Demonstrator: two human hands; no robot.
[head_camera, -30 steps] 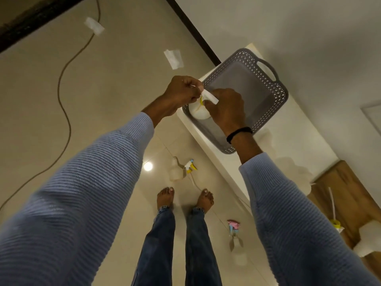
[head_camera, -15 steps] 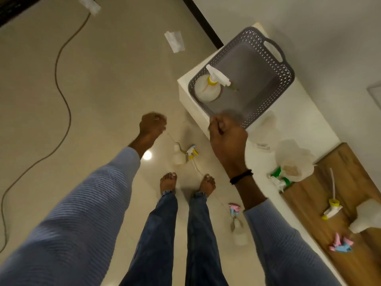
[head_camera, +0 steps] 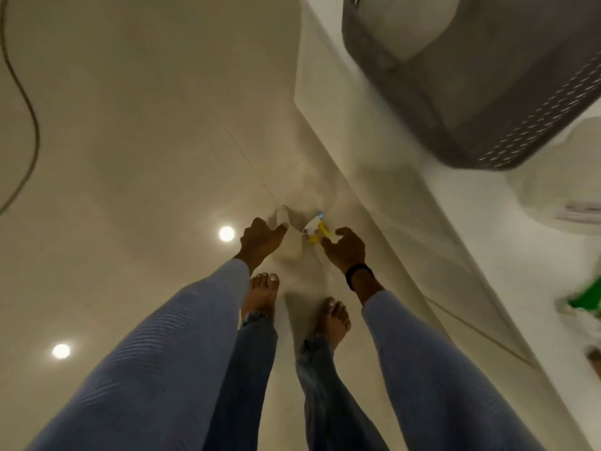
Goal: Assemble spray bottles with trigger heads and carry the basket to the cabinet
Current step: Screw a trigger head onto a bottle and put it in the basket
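Both hands reach down toward the floor (head_camera: 130, 157), in front of two bare feet. The left hand (head_camera: 260, 240) is at a pale bottle (head_camera: 287, 236) that lies on the floor; its fingers are spread partly around the bottle's side, but the picture is blurred and I cannot tell if they already grip it. The right hand (head_camera: 346, 249) is beside a trigger head (head_camera: 317, 230) with white and yellow parts and a small blue tip. The fingers of this hand are curled and partly open, just beside the yellow part, and I cannot tell if they touch it. A dark band is on the right wrist. Both arms wear light blue ribbed sleeves.

On the right a white desk (head_camera: 406, 177) stands above the floor. The grey basket (head_camera: 487, 102) with a perforated wall sits on its top, close to the edge, and a white rounded bottle (head_camera: 413, 24) is inside it. More to the right on the desk lies another pale bottle (head_camera: 559, 177), very blurred, and a green part (head_camera: 585, 296) is at the frame's edge. A dark cable (head_camera: 31, 125) curves over the floor on the left, and two bright light spots reflect in the tiles.
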